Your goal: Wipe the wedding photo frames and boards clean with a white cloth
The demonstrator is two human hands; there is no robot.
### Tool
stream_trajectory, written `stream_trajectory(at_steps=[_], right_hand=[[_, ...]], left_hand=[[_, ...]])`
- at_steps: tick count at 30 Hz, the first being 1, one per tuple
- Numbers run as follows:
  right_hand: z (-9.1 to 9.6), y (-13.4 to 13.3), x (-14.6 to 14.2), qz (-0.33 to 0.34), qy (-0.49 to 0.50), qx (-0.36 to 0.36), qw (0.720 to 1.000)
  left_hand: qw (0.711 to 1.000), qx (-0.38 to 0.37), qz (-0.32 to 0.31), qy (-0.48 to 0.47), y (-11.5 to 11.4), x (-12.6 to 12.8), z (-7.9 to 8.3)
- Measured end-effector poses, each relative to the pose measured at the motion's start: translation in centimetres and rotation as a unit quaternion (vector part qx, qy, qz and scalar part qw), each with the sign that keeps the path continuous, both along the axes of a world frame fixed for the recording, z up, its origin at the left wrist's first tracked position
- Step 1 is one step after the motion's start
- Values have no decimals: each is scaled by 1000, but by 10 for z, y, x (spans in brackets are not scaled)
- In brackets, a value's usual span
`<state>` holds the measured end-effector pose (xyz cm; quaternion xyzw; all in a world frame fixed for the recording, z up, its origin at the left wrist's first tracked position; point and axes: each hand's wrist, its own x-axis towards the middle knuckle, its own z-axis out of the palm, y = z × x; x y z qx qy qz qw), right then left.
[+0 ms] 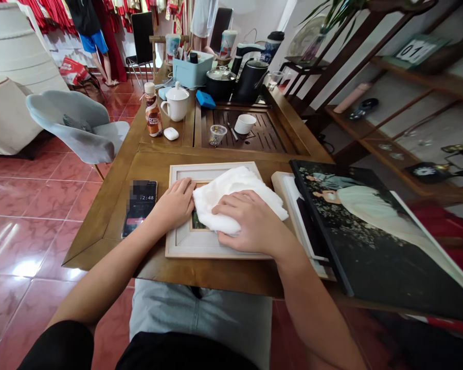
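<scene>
A pale wooden picture frame (185,241) lies flat on the wooden table (154,159) in front of me. My left hand (173,204) rests on the frame's left side, fingers curled and pressing down on it. My right hand (252,223) presses a crumpled white cloth (237,192) onto the frame's glass, fingers bent over the cloth. The cloth hides most of the picture inside.
A phone (139,205) lies left of the frame. A large photo canvas (374,236) leans over another frame (293,200) on the right. Behind are a tea tray (254,136) with cups, kettles (250,77), a white teapot (176,103), a bottle (153,110). A grey chair (77,123) stands left.
</scene>
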<state>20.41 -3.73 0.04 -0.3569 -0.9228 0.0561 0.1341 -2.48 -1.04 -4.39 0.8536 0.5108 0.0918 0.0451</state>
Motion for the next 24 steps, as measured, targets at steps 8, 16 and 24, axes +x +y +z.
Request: stream_trajectory(at_steps=[8, 16, 24], right_hand=[[-2, 1, -1, -44, -12, 45, 998], [-2, 0, -2, -7, 8, 10, 1000], [-1, 0, -2, -6, 0, 9, 1000]], left_hand=[[1000, 11, -4, -1, 0, 0, 0], [1000, 4, 0, 17, 0, 0, 1], [1000, 17, 1, 13, 1, 0, -1]])
